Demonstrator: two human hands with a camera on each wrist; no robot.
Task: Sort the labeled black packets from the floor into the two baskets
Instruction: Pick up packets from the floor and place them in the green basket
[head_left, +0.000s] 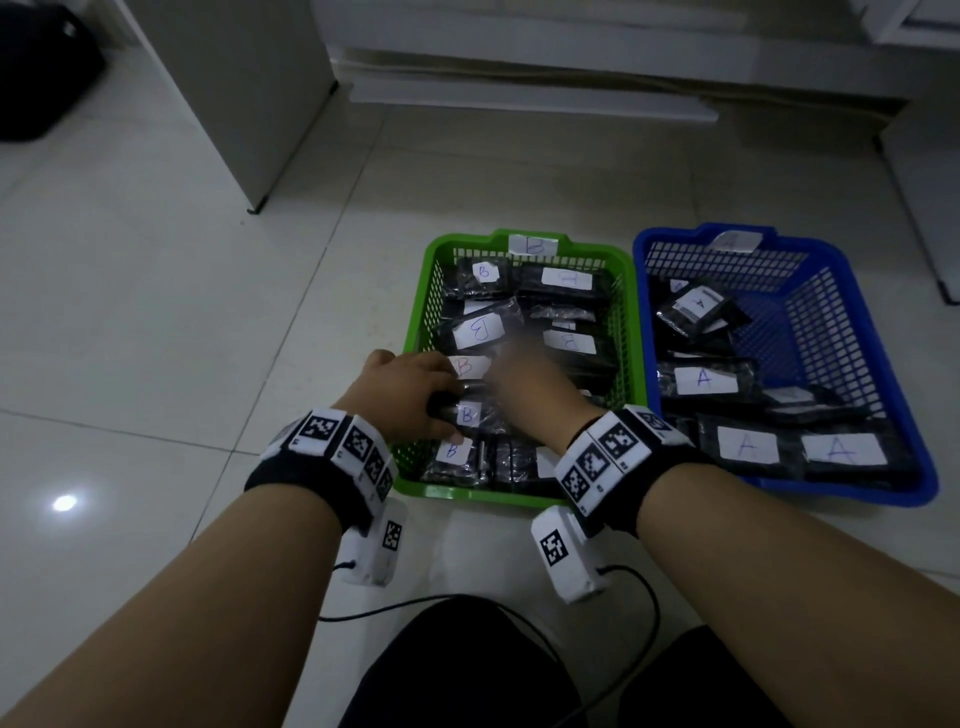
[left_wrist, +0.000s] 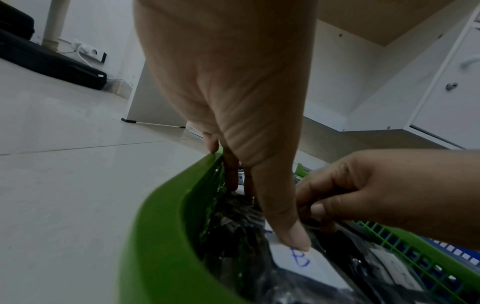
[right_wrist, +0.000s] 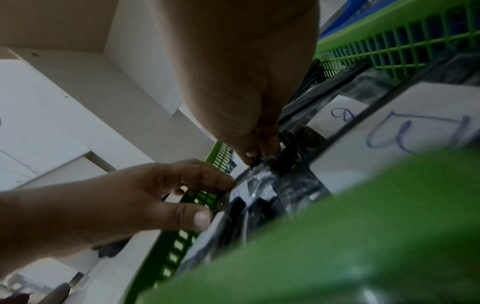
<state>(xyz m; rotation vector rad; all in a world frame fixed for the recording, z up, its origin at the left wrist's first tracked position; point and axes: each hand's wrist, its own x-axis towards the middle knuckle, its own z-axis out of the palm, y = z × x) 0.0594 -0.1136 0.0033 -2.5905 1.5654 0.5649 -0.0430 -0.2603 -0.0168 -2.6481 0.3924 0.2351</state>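
Both hands are inside the green basket (head_left: 467, 491), which is packed with black packets labeled B. My left hand (head_left: 447, 410) grips a B packet (head_left: 467, 414) at the basket's near left; its thumb presses by the white label (left_wrist: 301, 259) while its fingers reach down behind. My right hand (head_left: 514, 364), blurred, pinches the crinkled plastic of the same black packet (right_wrist: 262, 185) just to the right; its fingertips (right_wrist: 250, 155) curl onto it. The blue basket (head_left: 675, 232) to the right holds several packets labeled A (head_left: 704, 379). No packet lies on the visible floor.
The baskets stand side by side on pale floor tiles. A white cabinet panel (head_left: 249, 104) stands at the back left, with a black bag (head_left: 36, 67) beyond it. White furniture (head_left: 924, 156) is at the right. A cable (head_left: 467, 603) trails near my knees (head_left: 467, 675).
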